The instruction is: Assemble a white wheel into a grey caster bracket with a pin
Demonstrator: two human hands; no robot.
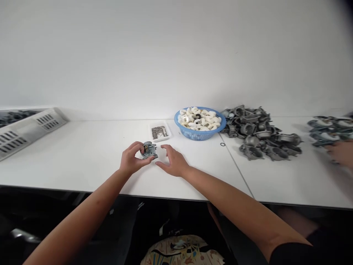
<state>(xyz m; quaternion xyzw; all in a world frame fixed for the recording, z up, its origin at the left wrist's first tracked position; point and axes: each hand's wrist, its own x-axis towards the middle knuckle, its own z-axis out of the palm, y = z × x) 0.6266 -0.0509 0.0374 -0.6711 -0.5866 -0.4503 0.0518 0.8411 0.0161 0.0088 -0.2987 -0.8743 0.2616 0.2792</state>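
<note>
Carburetor (pixel 149 150) pinched in left hand (pixel 131 158) at 12 o'clock on table (pixel 82 154); right hand (pixel 172 161) spread just beside it; white parts (pixel 200 118) fill basket (pixel 200 135) at 1 o'clock; grey castings (pixel 259 132) heaped at 2 o'clock.

I wear the camera on my head, facing forward and down. From close above, it looks across the white table (pixel 82 158) to the wall (pixel 176 55) behind, with my left hand (pixel 131 158) and right hand (pixel 173 162) near mid-frame.
</note>
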